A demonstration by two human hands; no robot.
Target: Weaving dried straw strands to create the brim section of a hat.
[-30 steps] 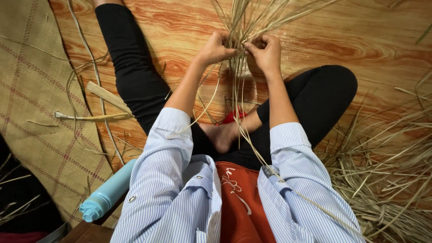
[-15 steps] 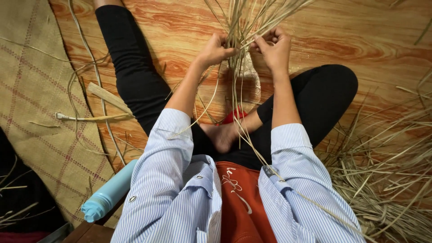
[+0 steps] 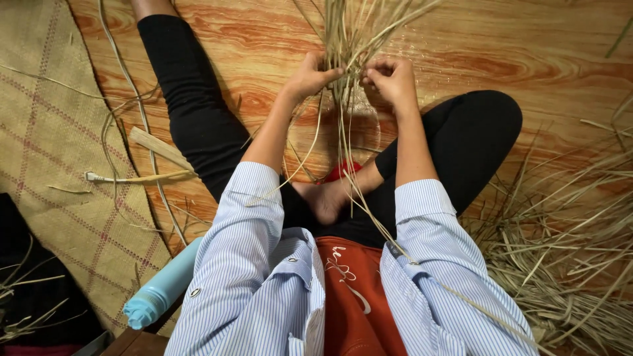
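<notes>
Dried straw strands [image 3: 349,39] are pinched from both sides: left hand [image 3: 310,76] curled tight on the bundle's left edge, right hand [image 3: 393,79] with fingers closed on a few strands just beside it, hands nearly touching. Bundle sits above the crossed legs over the wood-grain floor [image 3: 527,59], loose ends trailing down past the bare foot [image 3: 328,198]. Woven mat [image 3: 46,145] and light blue bottle [image 3: 161,287] off to the left, loose straw pile [image 3: 567,244] on the right.
</notes>
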